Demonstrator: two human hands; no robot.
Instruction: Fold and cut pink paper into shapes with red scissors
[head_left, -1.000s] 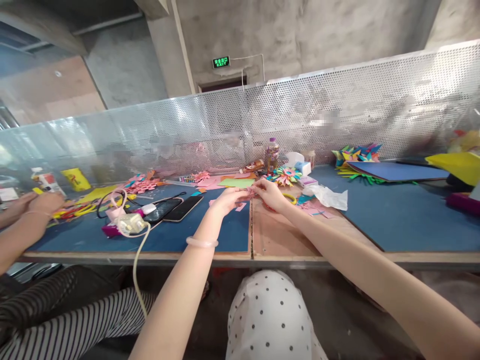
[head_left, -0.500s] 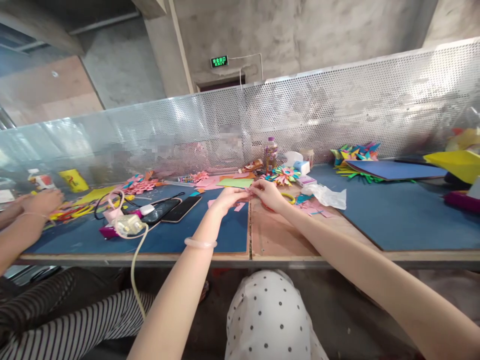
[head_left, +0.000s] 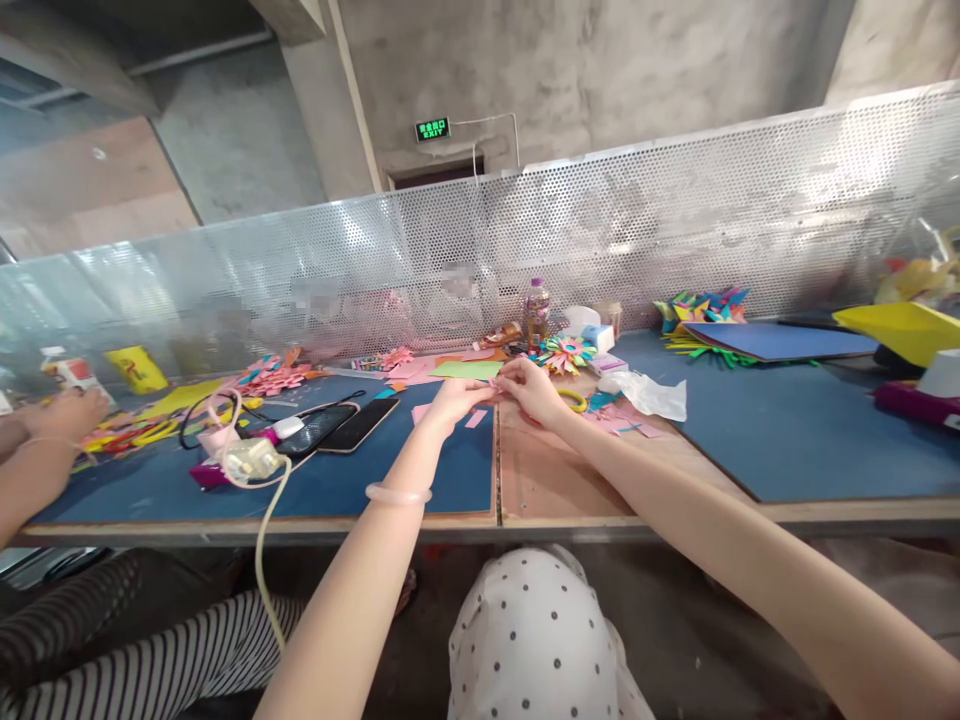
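Left hand (head_left: pixel 454 402) and right hand (head_left: pixel 531 388), fingertips pinched nearly closed, hold small pink paper piece (head_left: pixel 493 382) between them, ahead at twelve o'clock. Black phone (head_left: pixel 358 425): nine o'clock from left hand. Yellow ring (head_left: pixel 576 401): three o'clock from right hand.

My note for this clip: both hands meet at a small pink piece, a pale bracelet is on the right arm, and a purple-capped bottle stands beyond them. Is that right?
Not quite: the head view shows the pale bracelet on the left arm. The left hand and right hand do meet at a small pink piece, with the purple-capped bottle standing beyond them.
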